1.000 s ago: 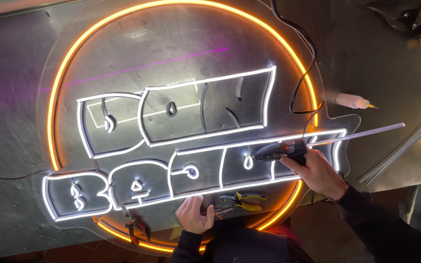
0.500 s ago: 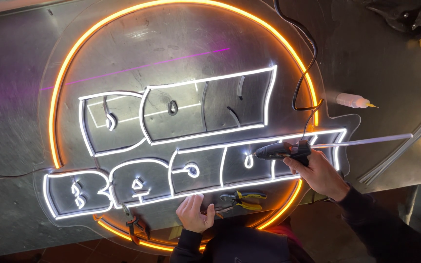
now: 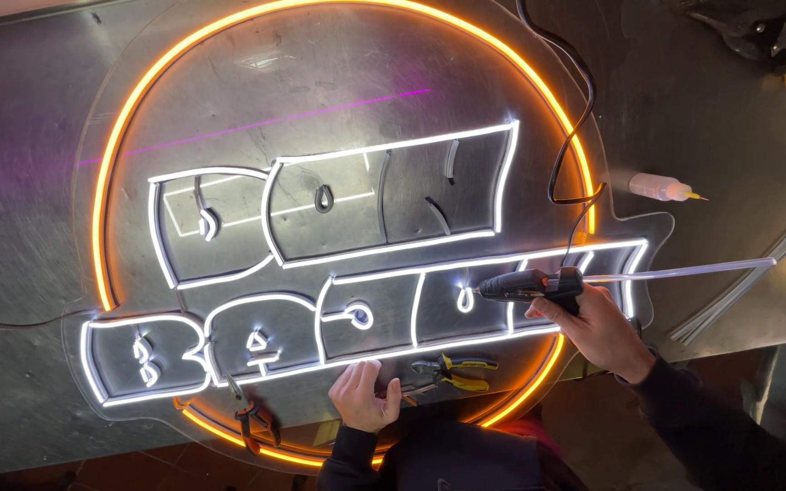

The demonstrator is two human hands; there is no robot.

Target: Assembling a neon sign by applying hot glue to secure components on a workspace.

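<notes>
Near the round lit neon sign's point(image 3: 229, 118) lower edge, our right hand point(image 3: 598, 329) grips a black glue gun point(image 3: 531, 286); our left hand point(image 3: 364, 397) rests open-fingered on the panel.

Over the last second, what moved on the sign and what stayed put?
The right hand slid the glue gun a little to the left along the lower row of white lit tubing, keeping its grip; the clear glue stick trailing behind went with it. The left hand stayed flat on the sign's lower edge. Pliers, the small cutters and the glue bottle did not move.
</notes>
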